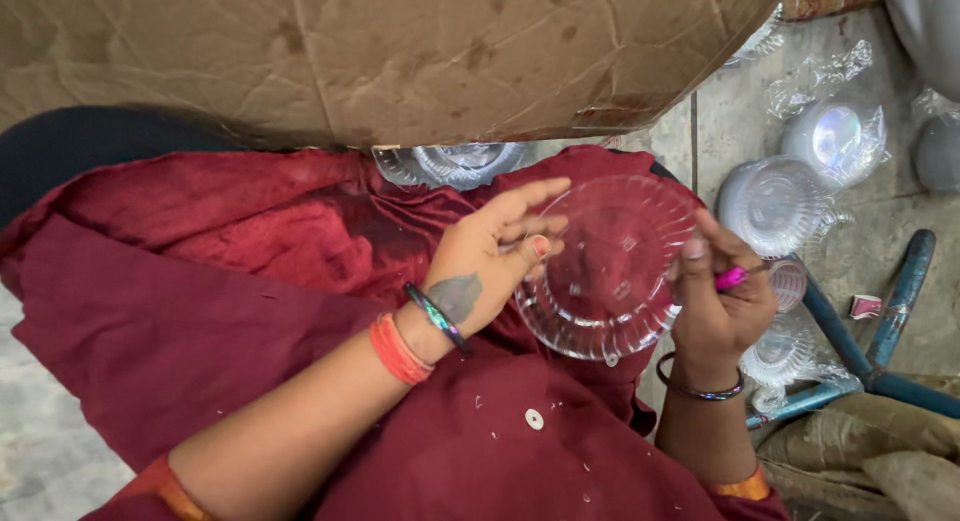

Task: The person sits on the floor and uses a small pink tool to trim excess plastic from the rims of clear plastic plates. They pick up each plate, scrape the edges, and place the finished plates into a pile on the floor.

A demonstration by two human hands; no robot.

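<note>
Between the fingers sits a clear, ribbed plastic plate. Against the right fingers lies a pink tool. Beneath the fingers spreads dark maroon cloth; above them, brown stained cardboard.

Tiled floor bears wrapped clear plate stacks (several, beside blue bars).
</note>
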